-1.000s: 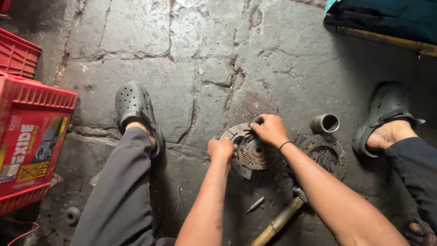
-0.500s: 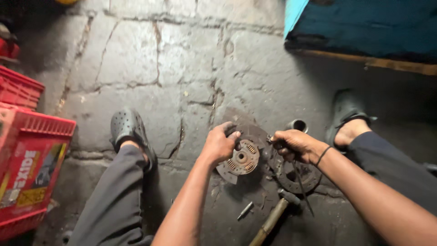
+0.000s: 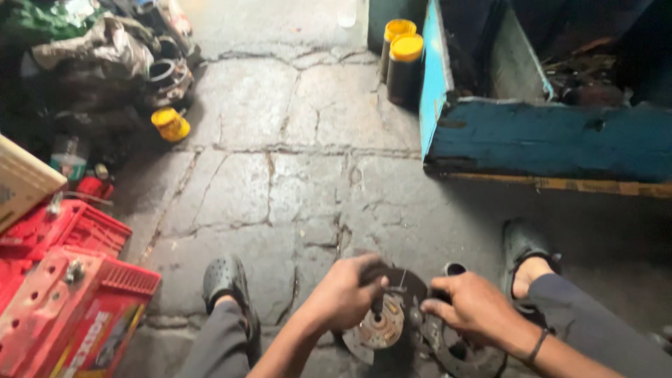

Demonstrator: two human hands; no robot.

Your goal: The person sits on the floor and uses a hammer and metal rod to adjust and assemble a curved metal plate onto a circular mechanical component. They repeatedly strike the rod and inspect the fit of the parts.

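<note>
1. Hands meet low over a round metal disc assembly [image 3: 381,325], rusty at its hub, which stands tilted on the cracked stone floor [image 3: 280,175] between the person's two feet.
2. The left hand [image 3: 344,292] wraps over the disc's upper rim, its grip closed around the dark outer edge.
3. The right hand [image 3: 474,308] sits just to the right of that grip, fingers curled in toward the disc's centre. It seems to pinch something small there, but I cannot tell what, or how tightly.
4. A second dark ring-shaped part [image 3: 455,346] lies flat under the right hand, touching or nearly touching the disc. A short metal sleeve [image 3: 453,269] stands just beyond it.
5. Risk, as I judge it: the disc rests on its edge, held mainly by the left grip. If that grip loosens, the disc could tip onto the ring part or onto the fingers of the right hand.
6. A small piece let go near the hub could roll into the floor cracks and be hard to find in this dim light.
7. Well away from the grip, a red battery case [image 3: 70,315] stands to the left, a blue wooden box [image 3: 546,140] ahead to the right, and two yellow-capped jars [image 3: 402,59] beside it.
</note>
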